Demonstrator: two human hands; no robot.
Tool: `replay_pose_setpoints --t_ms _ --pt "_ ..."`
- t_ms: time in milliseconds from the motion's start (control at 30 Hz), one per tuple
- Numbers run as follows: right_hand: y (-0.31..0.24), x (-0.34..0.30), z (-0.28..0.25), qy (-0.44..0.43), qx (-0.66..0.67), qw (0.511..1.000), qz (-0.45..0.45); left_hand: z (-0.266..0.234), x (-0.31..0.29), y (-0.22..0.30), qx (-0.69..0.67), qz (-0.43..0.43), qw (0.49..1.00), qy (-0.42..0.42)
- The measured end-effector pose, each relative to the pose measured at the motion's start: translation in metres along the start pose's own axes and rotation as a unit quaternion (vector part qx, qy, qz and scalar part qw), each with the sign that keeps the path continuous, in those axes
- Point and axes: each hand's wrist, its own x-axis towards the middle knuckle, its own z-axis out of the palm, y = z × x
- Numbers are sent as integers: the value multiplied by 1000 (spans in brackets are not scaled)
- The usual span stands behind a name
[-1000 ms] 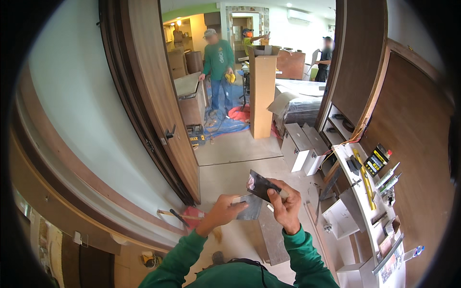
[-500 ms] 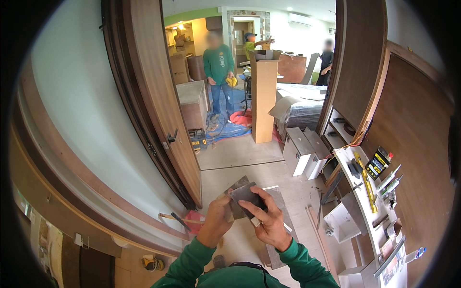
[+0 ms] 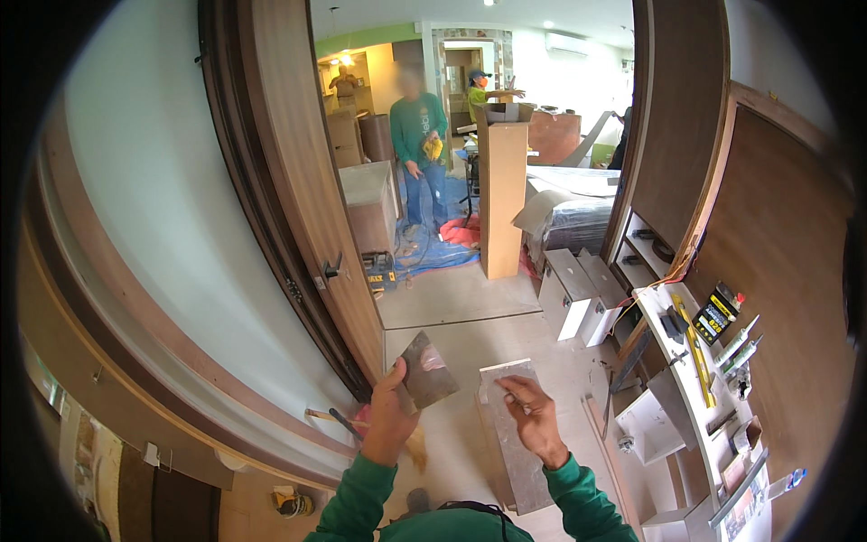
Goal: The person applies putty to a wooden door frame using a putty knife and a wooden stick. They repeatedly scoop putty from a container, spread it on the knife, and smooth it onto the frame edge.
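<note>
Two-handed handling of a thin plate at a doorway, head view. The left hand (image 3: 390, 415), thumb forward, grips by its edge a thin, dark-grey square plate with a pinkish patch on its face (image 3: 435, 387); the plate is raised and tilted, clear of the floor (image 3: 433, 327). The right hand (image 3: 536, 417) is apart from it, fingers bent toward the thumb, above a long grey-brown rectangular panel with a pale end edge (image 3: 526, 465); whether it pinches something small cannot be told. Half a second earlier, two plates overlapped between both hands; now the hands have parted and only one plate can be made out. The second may lie behind it, though this is not visible. The change suggests that the left hand now does the carrying, leaving the right less burdened. At right, a narrow white shelf (image 3: 647, 303) bears a yellow spirit level (image 3: 695, 350).
</note>
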Motion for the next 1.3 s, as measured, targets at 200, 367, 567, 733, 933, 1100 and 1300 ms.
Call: replay_pose_setpoints --t_ms 200,367,567,733,933,1100,1300 --pt "11 0 -12 109 358 910 182 -7 -13 -1 -52 -36 995 73" --pt "15 -8 -12 124 408 868 254 -22 -12 -3 -42 -54 995 71" --pt "22 -13 -15 137 430 848 277 -47 -8 -6 -44 -48 993 101" --pt "-4 -10 -17 99 394 871 275 -47 -9 -4 -97 -49 990 89" --pt "-56 -1 -7 -53 56 997 11 -2 -9 -13 33 135 985 100" --pt "-98 7 0 -71 -124 986 -91 39 -24 -31 159 276 920 227" --pt "-106 11 14 -80 -108 989 -59 52 -31 -38 189 376 897 137"
